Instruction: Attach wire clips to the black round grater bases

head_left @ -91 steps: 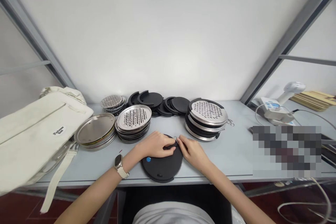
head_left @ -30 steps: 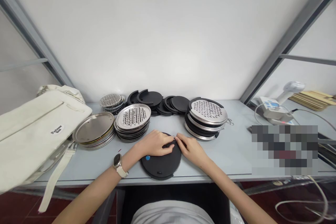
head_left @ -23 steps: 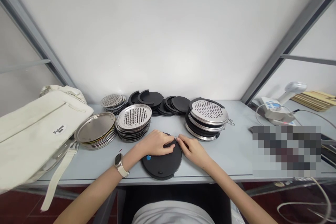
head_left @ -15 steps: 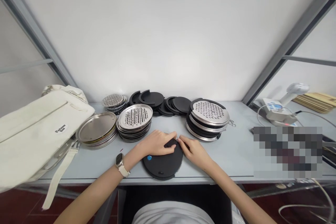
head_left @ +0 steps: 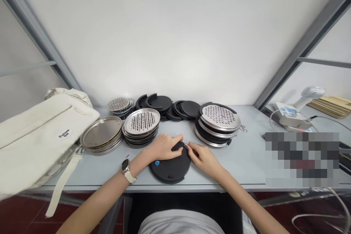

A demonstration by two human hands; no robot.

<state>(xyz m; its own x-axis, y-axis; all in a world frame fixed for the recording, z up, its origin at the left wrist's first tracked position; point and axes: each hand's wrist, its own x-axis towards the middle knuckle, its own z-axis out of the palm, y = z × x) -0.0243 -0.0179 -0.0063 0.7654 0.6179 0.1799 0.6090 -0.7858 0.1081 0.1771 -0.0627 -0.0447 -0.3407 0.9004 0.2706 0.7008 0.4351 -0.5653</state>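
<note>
Counter [head_left: 238, 161] under everything, running out both sides of the fingers. White bag [head_left: 46, 135], well left of them. Grater stack [head_left: 219, 120], beyond and right; plate stack [head_left: 101, 133], left. Black disc [head_left: 171, 170] lies right under the fingers. Left hand [head_left: 164, 148] on top of it, thumb and forefinger apart; other fingers hidden, can't tell if they grip. Right hand [head_left: 201, 158] at the far-right rim. Blue dot [head_left: 157, 163], just nearside of left fingers. Wire loop [head_left: 185, 145], pinched in right fingertips.
</note>
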